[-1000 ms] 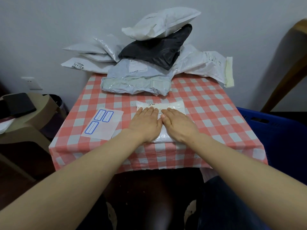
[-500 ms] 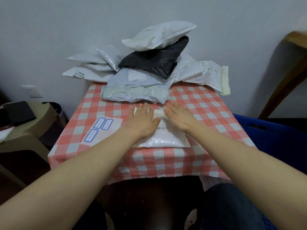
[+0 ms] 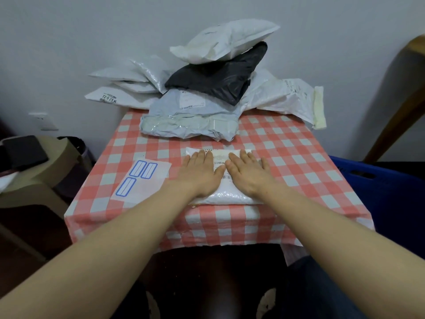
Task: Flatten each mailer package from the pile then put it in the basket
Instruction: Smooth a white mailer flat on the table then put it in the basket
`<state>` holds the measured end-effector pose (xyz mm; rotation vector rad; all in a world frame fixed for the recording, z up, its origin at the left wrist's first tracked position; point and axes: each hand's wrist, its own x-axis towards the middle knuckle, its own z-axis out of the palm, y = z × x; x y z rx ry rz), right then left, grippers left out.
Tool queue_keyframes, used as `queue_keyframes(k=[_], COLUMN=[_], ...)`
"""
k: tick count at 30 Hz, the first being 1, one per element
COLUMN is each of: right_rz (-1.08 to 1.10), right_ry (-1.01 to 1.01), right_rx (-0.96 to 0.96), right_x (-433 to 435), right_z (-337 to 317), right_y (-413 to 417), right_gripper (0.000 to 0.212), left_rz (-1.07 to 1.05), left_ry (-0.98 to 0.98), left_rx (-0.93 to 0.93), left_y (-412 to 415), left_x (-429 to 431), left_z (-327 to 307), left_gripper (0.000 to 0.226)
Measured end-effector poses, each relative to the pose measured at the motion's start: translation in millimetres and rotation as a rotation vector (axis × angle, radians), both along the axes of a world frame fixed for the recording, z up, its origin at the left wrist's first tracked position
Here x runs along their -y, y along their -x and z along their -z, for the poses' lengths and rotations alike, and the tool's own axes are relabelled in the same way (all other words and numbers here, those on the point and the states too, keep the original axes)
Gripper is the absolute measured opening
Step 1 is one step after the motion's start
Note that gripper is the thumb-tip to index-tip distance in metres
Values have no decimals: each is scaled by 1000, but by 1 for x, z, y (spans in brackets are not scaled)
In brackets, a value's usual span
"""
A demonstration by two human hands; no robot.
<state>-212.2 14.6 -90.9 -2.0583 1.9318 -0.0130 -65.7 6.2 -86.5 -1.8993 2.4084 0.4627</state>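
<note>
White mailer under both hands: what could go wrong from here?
1. The white mailer lies near the front edge of the table; the pressing left hand and right hand could slide it off.
2. The top mailer perches tilted on the black mailer; pulling the next one may topple it.

Bare forearms [image 3: 115, 238], dark blue trousers [image 3: 322, 293]

A red-and-white checked cloth [image 3: 287, 157] covers the desk. On its left part lies a sheet of blue-bordered labels [image 3: 142, 180]. Left of the desk stands a beige plastic stool [image 3: 46, 180] carrying a flat black object [image 3: 25, 153]. Behind it, a white wall socket [image 3: 44, 122].
</note>
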Motion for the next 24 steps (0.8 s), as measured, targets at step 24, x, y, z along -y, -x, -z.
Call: queue_keyframes(k=[24], right_rz=[-79], right_ry=[251], right_rx=[0], right_x=[-47], right_z=[12], right_y=[-23], right_gripper=[53], left_rz=[-39], left_ry=[287], left_rx=[140], left_y=[-10], left_x=[-49], left_z=[10], left_gripper=[58])
